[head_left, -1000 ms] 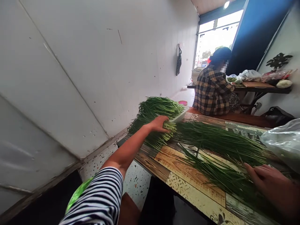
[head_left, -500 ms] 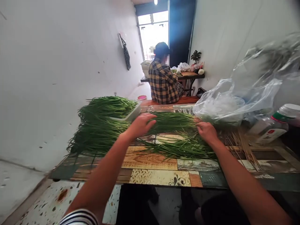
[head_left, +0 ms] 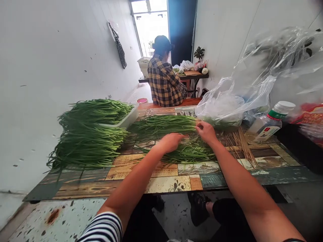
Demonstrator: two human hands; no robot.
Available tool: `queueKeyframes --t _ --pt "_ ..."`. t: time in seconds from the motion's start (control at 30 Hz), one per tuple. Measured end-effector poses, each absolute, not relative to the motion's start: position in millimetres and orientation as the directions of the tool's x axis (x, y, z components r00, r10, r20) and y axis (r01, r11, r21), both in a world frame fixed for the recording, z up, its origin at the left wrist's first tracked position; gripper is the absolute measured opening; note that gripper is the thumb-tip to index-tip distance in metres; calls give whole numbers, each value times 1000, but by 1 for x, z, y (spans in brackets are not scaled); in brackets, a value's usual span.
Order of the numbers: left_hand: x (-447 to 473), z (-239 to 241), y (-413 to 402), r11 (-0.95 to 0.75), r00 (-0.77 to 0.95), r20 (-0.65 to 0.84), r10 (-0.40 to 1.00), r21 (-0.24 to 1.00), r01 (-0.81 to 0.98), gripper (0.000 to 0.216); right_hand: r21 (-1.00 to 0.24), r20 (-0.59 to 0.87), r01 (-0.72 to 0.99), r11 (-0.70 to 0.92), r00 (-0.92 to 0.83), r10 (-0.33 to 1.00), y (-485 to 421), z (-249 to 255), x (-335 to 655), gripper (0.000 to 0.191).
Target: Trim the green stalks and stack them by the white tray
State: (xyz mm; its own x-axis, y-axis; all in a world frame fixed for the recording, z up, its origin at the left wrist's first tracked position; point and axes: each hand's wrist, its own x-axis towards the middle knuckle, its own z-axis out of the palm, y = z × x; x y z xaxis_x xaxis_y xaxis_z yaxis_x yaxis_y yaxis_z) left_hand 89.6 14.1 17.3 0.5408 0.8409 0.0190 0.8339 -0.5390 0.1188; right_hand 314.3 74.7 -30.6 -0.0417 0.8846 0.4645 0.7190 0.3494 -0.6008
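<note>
Both my hands rest on a loose pile of long green chive stalks (head_left: 188, 153) in the middle of a patterned low table (head_left: 161, 183). My left hand (head_left: 170, 142) lies palm down on the pile's left part, fingers bent over the stalks. My right hand (head_left: 206, 132) sits at the pile's far right end, fingers curled onto the stalk ends. A second loose pile of chives (head_left: 161, 125) lies just behind. At the left, a big stack of chives (head_left: 88, 143) lies on the table, with more chives heaped in a white tray (head_left: 127, 120).
Wooden skewers (head_left: 239, 144) lie right of my hands. A clear plastic bag (head_left: 227, 107) and a white bottle with a green label (head_left: 268, 122) stand at the right. A person in a plaid shirt (head_left: 164, 84) sits with back turned at a far table.
My left hand left the big stack at the left and came to the middle pile. My right hand moved to the pile's far end. My view swung right.
</note>
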Motion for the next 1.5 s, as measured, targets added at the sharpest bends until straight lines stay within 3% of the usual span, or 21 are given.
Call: queueKeyframes --t 0.07,0.17,0.23,0.3,0.43,0.6,0.83,1.03,1.3,1.4,1.5 --pt "78 19 11 -396 389 95 916 78 915 23 -725 482 581 369 46 875 71 -24 317 18" --pt "67 14 13 -272 192 470 862 108 956 24 -870 461 268 413 150 875 57 -4 317 25" --pt "67 10 15 -332 121 692 712 180 926 25 -901 432 94 423 125 893 44 11 315 27" --pt "72 7 15 -449 118 778 617 225 864 28 -909 417 4 417 33 908 33 22 310 27" --pt "85 5 9 -618 197 741 642 349 705 33 -919 394 -45 392 -155 906 20 28 298 23" --pt "98 -3 4 -643 234 650 723 507 574 28 -933 359 -37 358 -163 919 15 27 288 25" --pt "101 -7 1 -607 252 625 739 453 653 25 -951 245 110 288 -298 923 14 21 281 23" --pt "103 -12 -2 -579 336 484 808 543 609 27 -941 268 142 306 -240 933 19 6 279 29" --pt "107 -14 -1 -552 276 484 831 651 521 22 -939 205 214 270 -284 937 17 7 280 32" --pt "109 -10 -2 -566 280 499 820 638 523 21 -962 182 160 221 -228 957 23 2 283 31" --pt "107 -4 -1 -612 305 552 776 543 575 22 -976 210 30 215 -110 971 42 -2 302 34"
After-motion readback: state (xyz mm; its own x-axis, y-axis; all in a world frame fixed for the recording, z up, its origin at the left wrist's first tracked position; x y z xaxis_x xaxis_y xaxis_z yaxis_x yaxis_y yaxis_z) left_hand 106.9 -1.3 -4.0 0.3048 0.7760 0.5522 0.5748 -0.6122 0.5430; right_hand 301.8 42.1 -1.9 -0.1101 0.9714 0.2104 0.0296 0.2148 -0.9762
